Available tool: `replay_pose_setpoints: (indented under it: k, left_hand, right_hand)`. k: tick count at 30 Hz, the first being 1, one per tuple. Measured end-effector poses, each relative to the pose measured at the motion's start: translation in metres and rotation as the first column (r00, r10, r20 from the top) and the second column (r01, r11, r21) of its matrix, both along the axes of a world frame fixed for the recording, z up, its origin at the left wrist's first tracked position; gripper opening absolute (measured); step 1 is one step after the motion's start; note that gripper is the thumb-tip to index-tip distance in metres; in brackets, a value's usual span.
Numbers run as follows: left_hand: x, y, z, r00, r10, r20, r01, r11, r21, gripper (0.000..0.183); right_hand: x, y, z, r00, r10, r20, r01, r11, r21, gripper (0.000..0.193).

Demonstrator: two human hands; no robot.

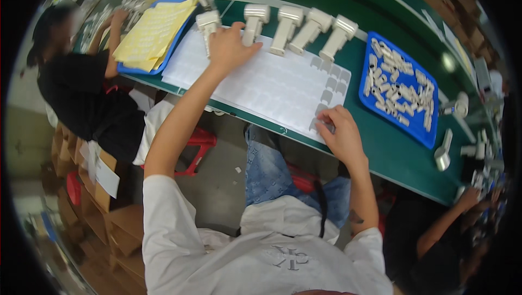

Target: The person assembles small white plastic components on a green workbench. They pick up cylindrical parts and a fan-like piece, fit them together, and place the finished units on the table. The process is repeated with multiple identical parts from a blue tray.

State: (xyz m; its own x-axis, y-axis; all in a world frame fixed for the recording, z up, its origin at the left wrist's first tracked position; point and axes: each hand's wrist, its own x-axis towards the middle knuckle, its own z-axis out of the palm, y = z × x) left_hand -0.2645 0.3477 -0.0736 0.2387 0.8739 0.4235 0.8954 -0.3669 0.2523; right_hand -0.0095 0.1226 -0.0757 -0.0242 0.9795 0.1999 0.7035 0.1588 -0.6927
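Observation:
A large sheet of white stickers (261, 83) lies in front of me, with grey sticker shapes (327, 97) along its right end. Over the sheet's far left part, my left hand (228, 50) has its thumb and index finger spread. It is beside a pale hammer-shaped device (207, 22) and partly hides that device's handle. Just right of the thumb stands another such device (254, 22). At the sheet's near right corner, my right hand (342, 135) has its fingertips pinched together by the grey shapes; whatever is between them is too small to make out.
More hammer-shaped devices (285, 29) line the sheet's far edge. A blue tray (363, 86) of small pale parts stands right; a loose device (443, 151) lies beyond it. Yellow sheets (155, 34) fill another tray at left. Co-workers sit on both sides; a red stool (202, 140) stands below.

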Motion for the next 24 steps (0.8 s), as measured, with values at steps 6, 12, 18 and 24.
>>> replay_pose_setpoints:
  k: [6, 12, 18, 24]
  left_hand:
    - [0.005, -0.004, 0.016, 0.977, 0.081, 0.197, -0.066, 0.994, -0.082, 0.055]
    - [-0.013, -0.025, 0.059, 0.785, -0.079, 0.614, 0.006, 0.993, 0.121, 0.053]
    - [0.015, -0.088, 0.065, 0.403, -0.235, 0.885, 0.12, 0.972, 0.204, 0.045]
    - [0.044, -0.134, 0.047, 0.146, -0.259, 0.955, 0.538, 0.831, 0.143, 0.064]
  right_hand:
    - [0.003, 0.007, 0.0, 0.999, -0.025, -0.049, 0.02, 0.996, -0.091, 0.009]
    - [0.003, 0.011, -0.001, 0.998, -0.007, -0.056, 0.001, 0.993, -0.117, 0.01]
    - [0.003, 0.006, 0.001, 0.996, -0.036, -0.084, 0.025, 0.992, -0.125, 0.01]
    - [0.009, 0.009, 0.001, 0.998, 0.061, 0.014, -0.058, 0.988, -0.142, 0.011]
